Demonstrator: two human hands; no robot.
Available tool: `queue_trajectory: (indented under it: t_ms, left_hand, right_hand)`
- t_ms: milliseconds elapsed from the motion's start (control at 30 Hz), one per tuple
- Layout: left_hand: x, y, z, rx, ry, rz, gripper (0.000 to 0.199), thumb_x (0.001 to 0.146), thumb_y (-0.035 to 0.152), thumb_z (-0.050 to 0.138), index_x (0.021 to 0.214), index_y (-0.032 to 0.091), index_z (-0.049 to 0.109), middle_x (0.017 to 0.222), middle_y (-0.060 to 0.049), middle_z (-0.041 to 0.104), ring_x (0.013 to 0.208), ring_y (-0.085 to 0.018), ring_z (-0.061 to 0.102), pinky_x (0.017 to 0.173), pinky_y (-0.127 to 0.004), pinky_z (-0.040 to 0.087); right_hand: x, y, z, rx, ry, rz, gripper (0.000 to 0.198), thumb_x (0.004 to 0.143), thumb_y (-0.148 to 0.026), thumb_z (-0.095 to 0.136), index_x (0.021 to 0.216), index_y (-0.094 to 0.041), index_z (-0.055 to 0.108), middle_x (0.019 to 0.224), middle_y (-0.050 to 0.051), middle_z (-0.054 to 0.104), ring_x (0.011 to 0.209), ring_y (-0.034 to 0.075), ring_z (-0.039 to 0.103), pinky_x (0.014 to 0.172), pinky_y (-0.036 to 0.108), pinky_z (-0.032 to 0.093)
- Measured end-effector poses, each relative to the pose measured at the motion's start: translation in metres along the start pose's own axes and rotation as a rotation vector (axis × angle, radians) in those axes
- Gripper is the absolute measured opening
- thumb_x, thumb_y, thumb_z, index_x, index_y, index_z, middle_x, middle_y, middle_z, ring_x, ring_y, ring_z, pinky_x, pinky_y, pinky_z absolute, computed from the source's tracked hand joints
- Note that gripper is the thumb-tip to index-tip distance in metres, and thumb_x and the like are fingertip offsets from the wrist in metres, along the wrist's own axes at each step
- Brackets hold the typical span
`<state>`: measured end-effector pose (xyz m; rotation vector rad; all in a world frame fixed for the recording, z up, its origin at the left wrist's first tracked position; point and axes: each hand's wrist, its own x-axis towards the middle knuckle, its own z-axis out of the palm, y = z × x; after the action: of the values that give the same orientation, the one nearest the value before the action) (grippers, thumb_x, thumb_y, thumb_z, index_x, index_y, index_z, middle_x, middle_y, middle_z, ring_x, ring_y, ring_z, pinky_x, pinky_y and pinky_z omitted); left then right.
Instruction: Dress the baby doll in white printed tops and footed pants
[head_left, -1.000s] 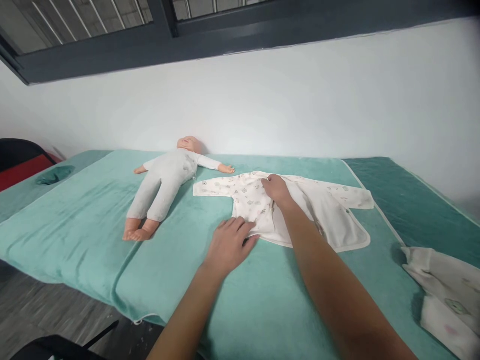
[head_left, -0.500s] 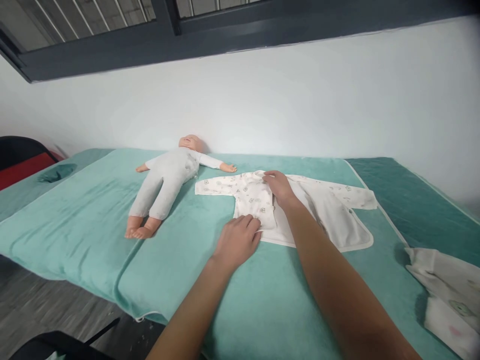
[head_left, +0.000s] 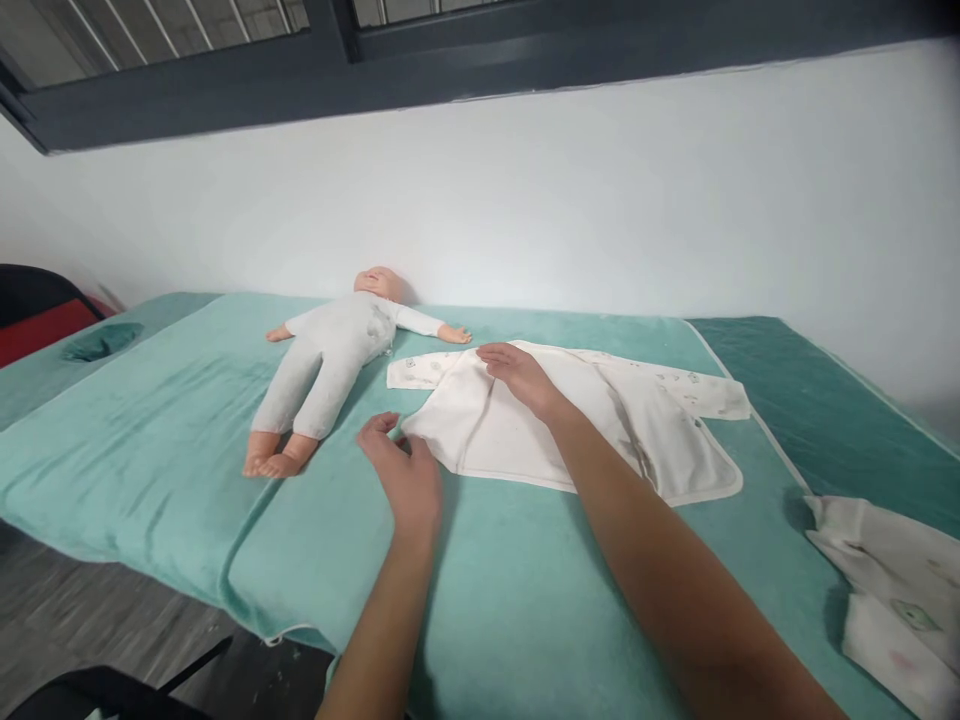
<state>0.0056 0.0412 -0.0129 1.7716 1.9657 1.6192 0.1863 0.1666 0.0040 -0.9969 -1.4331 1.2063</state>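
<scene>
A white baby shirt (head_left: pixel 540 430) with printed long sleeves is spread on the green bed cover, both front flaps turned outward so the plain inner side shows. My left hand (head_left: pixel 405 475) is at the left flap's lower corner, thumb and fingers apart with no cloth visibly between them. Across the upper left of the shirt, near its collar, my right hand (head_left: pixel 517 375) rests with fingers stretched out. To the left a baby doll (head_left: pixel 337 345) in white lies on its back, arms spread, one hand close to the shirt's left sleeve.
The green cover (head_left: pixel 525 590) drapes over the bed's front edge. At the right lies a folded white printed cloth (head_left: pixel 892 570). A white wall (head_left: pixel 600 200) rises behind, below a dark window frame (head_left: pixel 450 85). A black and red chair (head_left: pixel 41 315) stands at the left.
My left hand has moved left and turned the shirt's left flap over outward, then let it go. My right hand has shifted slightly left along the collar.
</scene>
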Motion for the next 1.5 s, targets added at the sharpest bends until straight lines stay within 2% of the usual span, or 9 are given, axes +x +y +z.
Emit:
queue_trajectory:
  t_ms: [100,200,333,433,633,867,1033,1267,1500]
  left_hand:
    - [-0.001,0.012,-0.001,0.011,0.065,0.062,0.023,0.087,0.01,0.044,0.107,0.021,0.047,0.121,-0.012,0.051,0.121,-0.024,0.048,0.099,-0.044,0.046]
    - [-0.003,0.022,0.001,0.009,-0.127,0.291,0.021,0.091,0.012,0.045,0.108,0.022,0.052,0.117,-0.01,0.061,0.119,-0.023,0.053,0.103,-0.045,0.044]
    - [-0.006,0.025,0.007,0.085,-0.427,0.475,0.029,0.092,0.012,0.044,0.117,0.02,0.056,0.132,-0.008,0.062,0.131,-0.022,0.049,0.11,-0.043,0.042]
    - [-0.008,0.023,0.012,0.212,-0.511,0.464,0.032,0.093,0.013,0.044,0.121,0.017,0.059,0.14,-0.008,0.058,0.136,-0.023,0.047,0.111,-0.042,0.042]
    - [-0.01,0.025,0.012,0.385,-0.57,0.404,0.042,0.097,0.019,0.036,0.136,0.016,0.053,0.145,-0.005,0.054,0.139,-0.022,0.044,0.116,-0.045,0.036]
    - [-0.011,0.027,0.011,0.429,-0.57,0.36,0.047,0.098,0.023,0.035,0.143,0.016,0.047,0.149,-0.004,0.049,0.142,-0.021,0.04,0.118,-0.044,0.033]
    - [-0.011,0.026,0.012,0.421,-0.564,0.35,0.046,0.098,0.024,0.036,0.142,0.016,0.049,0.149,-0.005,0.049,0.141,-0.022,0.041,0.117,-0.045,0.034]
    - [-0.01,0.027,0.011,0.43,-0.579,0.349,0.045,0.098,0.022,0.033,0.139,0.016,0.052,0.15,-0.004,0.047,0.142,-0.022,0.04,0.117,-0.045,0.034]
    - [-0.009,0.024,0.011,0.441,-0.556,0.35,0.046,0.097,0.019,0.032,0.137,0.017,0.054,0.15,-0.004,0.047,0.141,-0.021,0.041,0.116,-0.044,0.034]
  right_hand:
    - [0.005,0.008,0.0,-0.139,0.055,-0.063,0.03,0.076,-0.019,0.054,0.104,-0.019,0.066,0.121,0.008,0.069,0.118,0.02,0.061,0.105,0.039,0.043]
    - [0.008,0.014,-0.001,-0.199,0.109,-0.087,0.031,0.077,-0.018,0.051,0.104,-0.019,0.066,0.121,0.007,0.069,0.116,0.02,0.062,0.104,0.039,0.044]
    - [0.008,0.017,0.001,-0.24,0.118,-0.1,0.031,0.078,-0.016,0.048,0.104,-0.018,0.065,0.12,0.007,0.069,0.116,0.019,0.062,0.104,0.037,0.044]
    - [0.007,0.017,0.003,-0.272,0.101,-0.129,0.034,0.08,-0.015,0.045,0.107,-0.02,0.064,0.123,0.005,0.068,0.118,0.017,0.06,0.104,0.033,0.043]
    - [0.009,0.02,-0.007,-0.635,0.263,-0.113,0.036,0.084,-0.012,0.033,0.107,-0.019,0.061,0.113,0.007,0.068,0.106,0.019,0.062,0.096,0.035,0.048]
    - [0.004,0.02,0.002,-0.923,0.129,-0.105,0.03,0.089,-0.028,0.05,0.115,-0.023,0.064,0.134,0.011,0.057,0.126,0.032,0.045,0.107,0.051,0.034]
    - [0.002,0.017,0.007,-1.246,0.058,-0.009,0.045,0.099,-0.041,0.033,0.138,-0.027,0.05,0.152,0.007,0.042,0.137,0.028,0.035,0.11,0.049,0.031]
    - [0.001,0.015,0.001,-1.244,-0.074,0.002,0.058,0.101,-0.043,0.025,0.153,-0.017,0.029,0.162,0.005,0.027,0.148,0.026,0.022,0.117,0.048,0.021]
    - [0.002,0.016,-0.003,-1.221,-0.067,0.024,0.058,0.1,-0.027,0.021,0.155,-0.009,0.018,0.159,0.01,0.032,0.149,0.019,0.023,0.119,0.041,0.018]
